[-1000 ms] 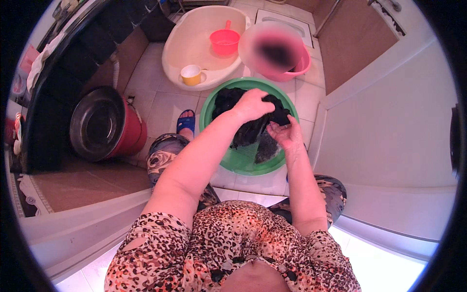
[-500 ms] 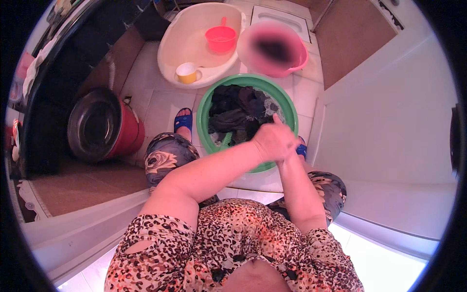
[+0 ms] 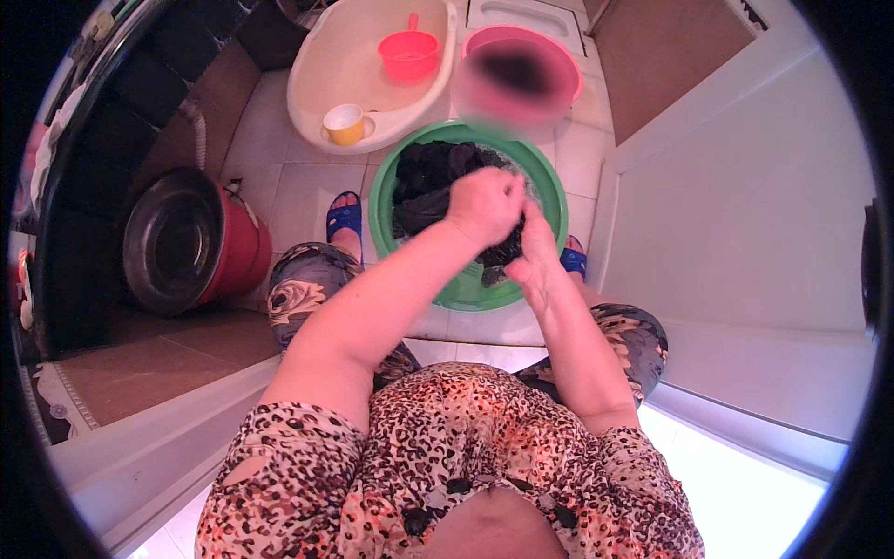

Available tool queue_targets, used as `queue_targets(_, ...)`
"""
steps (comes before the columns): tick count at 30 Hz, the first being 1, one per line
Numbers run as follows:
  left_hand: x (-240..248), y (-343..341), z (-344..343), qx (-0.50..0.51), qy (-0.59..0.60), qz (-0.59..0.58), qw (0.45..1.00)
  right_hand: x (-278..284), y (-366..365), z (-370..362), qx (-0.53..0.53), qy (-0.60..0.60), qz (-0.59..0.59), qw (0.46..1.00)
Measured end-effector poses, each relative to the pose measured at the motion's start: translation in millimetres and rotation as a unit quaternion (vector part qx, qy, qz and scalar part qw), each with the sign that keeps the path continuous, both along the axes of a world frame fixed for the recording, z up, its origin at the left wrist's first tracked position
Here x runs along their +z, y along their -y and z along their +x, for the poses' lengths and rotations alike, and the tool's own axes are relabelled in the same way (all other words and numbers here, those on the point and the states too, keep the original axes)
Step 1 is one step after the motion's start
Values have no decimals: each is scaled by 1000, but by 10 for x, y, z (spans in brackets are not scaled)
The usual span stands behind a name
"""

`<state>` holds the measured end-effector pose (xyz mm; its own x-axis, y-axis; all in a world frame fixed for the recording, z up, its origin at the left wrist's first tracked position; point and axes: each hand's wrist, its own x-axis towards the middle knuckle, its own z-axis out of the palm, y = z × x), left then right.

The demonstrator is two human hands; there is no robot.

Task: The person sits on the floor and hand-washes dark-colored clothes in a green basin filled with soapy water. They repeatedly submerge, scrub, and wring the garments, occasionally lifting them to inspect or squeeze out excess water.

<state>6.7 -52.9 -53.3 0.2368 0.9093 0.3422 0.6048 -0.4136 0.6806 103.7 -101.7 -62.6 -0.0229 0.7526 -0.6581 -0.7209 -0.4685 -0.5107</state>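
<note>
A round green basin point(image 3: 376, 210) stands on the floor between my feet, with wet dark clothes point(image 3: 428, 177) and some suds in it. Over its right half my left hand point(image 3: 486, 207) is closed in a fist, and what its fingers hold is hidden. Close beside it, on the right, my right hand point(image 3: 533, 244) has thumb and fingers around a bunch of dark cloth point(image 3: 504, 253). Both forearms reach in from below; the left one covers part of the basin.
A cream baby bath point(image 3: 312, 65) lies beyond, with a red dipper point(image 3: 408, 58) and a yellow cup point(image 3: 344, 125). Right of it stands a pink basin point(image 3: 568, 70) with blurred dark contents. A red bucket point(image 3: 247, 247) topped by a black basin point(image 3: 175, 240) is at left; a white door point(image 3: 736, 233) flanks the right.
My left hand has moved left and away from me, off the right wrist. More of the right hand and the cloth by it shows. A green brush seen earlier in the basin is now hidden.
</note>
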Motion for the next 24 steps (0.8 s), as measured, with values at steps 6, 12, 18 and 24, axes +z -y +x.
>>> queue_targets(6, 58, -180, -181, -65, -19, -230, 971, 155, -10, 207, -28, -75, 37, 996)
queue_targets(12, 683, 47, -341, -310, -352, -229, 853, 391, 6, 364, -73, -118, 44, 989)
queue_targets(18, 584, -39, -407, -242, 103, -172, 949, 80, 153, 414, -86, -64, 2, 994)
queue_targets(24, 671, 323, -143, -127, 271, -179, 937, 191, 245, 247, -10, -164, 63, 984)
